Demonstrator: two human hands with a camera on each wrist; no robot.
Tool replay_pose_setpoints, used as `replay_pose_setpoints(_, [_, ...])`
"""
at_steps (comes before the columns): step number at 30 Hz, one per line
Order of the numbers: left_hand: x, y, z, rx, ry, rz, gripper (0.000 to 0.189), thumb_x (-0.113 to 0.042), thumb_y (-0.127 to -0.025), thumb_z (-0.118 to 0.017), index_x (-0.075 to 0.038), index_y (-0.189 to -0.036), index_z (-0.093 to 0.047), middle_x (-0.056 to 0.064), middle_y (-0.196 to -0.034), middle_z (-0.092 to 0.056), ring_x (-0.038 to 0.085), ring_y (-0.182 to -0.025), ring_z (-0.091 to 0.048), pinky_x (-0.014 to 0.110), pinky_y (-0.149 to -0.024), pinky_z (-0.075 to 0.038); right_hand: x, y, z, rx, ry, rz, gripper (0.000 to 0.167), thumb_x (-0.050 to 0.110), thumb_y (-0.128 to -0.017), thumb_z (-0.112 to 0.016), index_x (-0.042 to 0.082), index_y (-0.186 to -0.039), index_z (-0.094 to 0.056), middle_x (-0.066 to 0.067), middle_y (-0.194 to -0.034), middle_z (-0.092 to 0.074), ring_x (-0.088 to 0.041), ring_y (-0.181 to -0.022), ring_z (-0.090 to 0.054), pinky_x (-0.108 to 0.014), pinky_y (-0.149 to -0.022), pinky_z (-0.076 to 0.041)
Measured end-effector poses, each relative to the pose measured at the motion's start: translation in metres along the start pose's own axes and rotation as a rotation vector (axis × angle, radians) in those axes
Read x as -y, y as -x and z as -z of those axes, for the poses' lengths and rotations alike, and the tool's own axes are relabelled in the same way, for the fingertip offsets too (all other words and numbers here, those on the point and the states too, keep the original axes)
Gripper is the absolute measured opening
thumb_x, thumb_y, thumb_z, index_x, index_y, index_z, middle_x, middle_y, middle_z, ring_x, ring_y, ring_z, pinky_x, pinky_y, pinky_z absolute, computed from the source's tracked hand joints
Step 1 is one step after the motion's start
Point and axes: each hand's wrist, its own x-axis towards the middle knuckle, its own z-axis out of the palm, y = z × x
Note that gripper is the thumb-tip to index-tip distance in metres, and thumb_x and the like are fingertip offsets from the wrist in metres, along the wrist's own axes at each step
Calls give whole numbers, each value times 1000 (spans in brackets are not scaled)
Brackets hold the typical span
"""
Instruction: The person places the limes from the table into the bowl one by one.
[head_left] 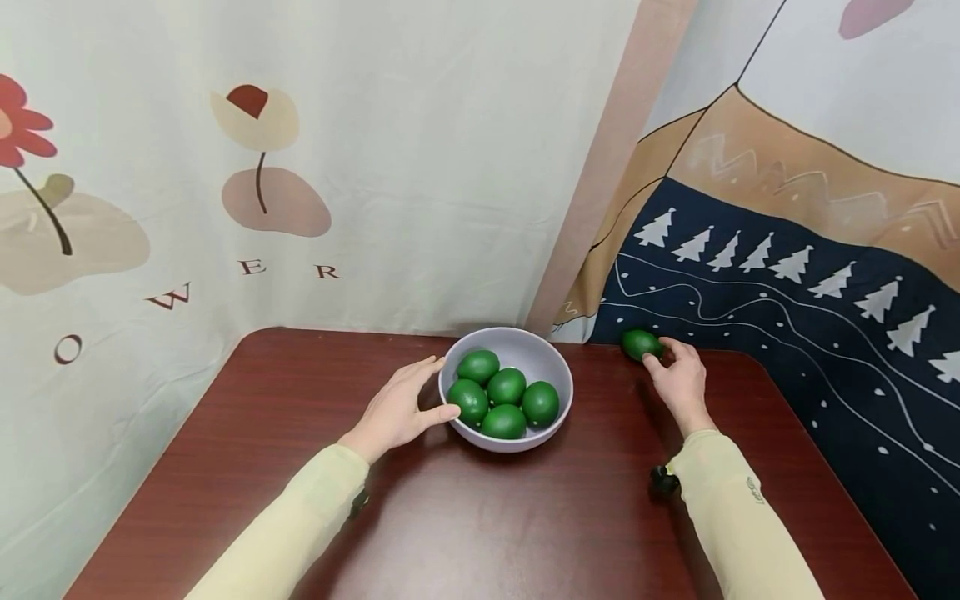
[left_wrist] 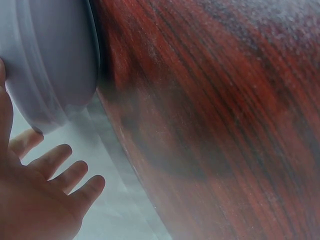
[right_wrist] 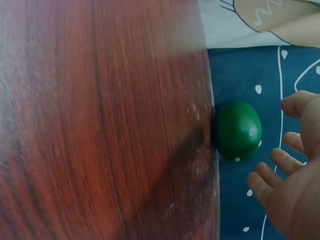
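A pale purple bowl (head_left: 558, 367) with several green limes (head_left: 506, 387) in it stands near the table's far edge. At its left side, my left hand (head_left: 405, 400) lies with the thumb over the rim. In the left wrist view the spread, fairly straight fingers of the left hand (left_wrist: 50, 185) reach along the bowl (left_wrist: 55, 55), one fingertip at its rim. One more lime (head_left: 640, 343) sits at the far edge on the right. Beside it is my right hand (head_left: 681, 379); in the right wrist view a gap separates its loosely spread fingers (right_wrist: 285, 162) from the lime (right_wrist: 237, 130).
The dark red wooden table (head_left: 525, 517) carries the bowl and the single lime. Behind it hangs a white curtain (head_left: 420, 167) with printed flowers and letters. A dark blue cloth (head_left: 712, 292) with white trees hangs along the right side.
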Motion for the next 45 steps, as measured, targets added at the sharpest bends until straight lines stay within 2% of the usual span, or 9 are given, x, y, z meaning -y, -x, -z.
replay_pose_setpoints(7, [-1, 1, 1, 0, -2, -7, 80, -48, -89, -79, -10, -154, -50, 17, -159, -45, 39, -149, -38, 58, -116, -37, -7, -5, 1, 26, 6, -39, 47, 12, -97, -65, -9, -138, -57, -32, -140, -51, -47, -125, -50, -57, -110, -38])
replay_pose_setpoints(19, [-3, 0, 1, 9, 1, -7, 81, -49, -89, -79, -10, -154, -49, 17, -160, -44, 39, -149, -38, 58, -117, -37, -19, -10, -3, 71, -7, -83, 52, 12, -98, -65, -10, -143, -51, -33, -137, -49, -49, -124, -50, -58, -110, -39])
replay_pose_setpoints(36, [-1, 1, 0, -1, -7, -6, 80, -48, -89, -79, -10, -154, -50, 17, -159, -45, 38, -148, -39, 58, -116, -38, -23, -20, -12, 109, 16, -93, 61, 15, -97, -66, -10, -147, -44, -35, -137, -47, -50, -126, -46, -58, -113, -34])
replay_pose_setpoints(45, [-1, 1, 0, 4, -6, 0, 80, -48, -89, -79, -10, -154, -50, 17, -159, -45, 38, -149, -38, 58, -116, -38, -25, -23, -18, 149, 23, -107, 68, 17, -95, -67, -6, -153, -39, -37, -152, -38, -53, -136, -40, -60, -117, -31])
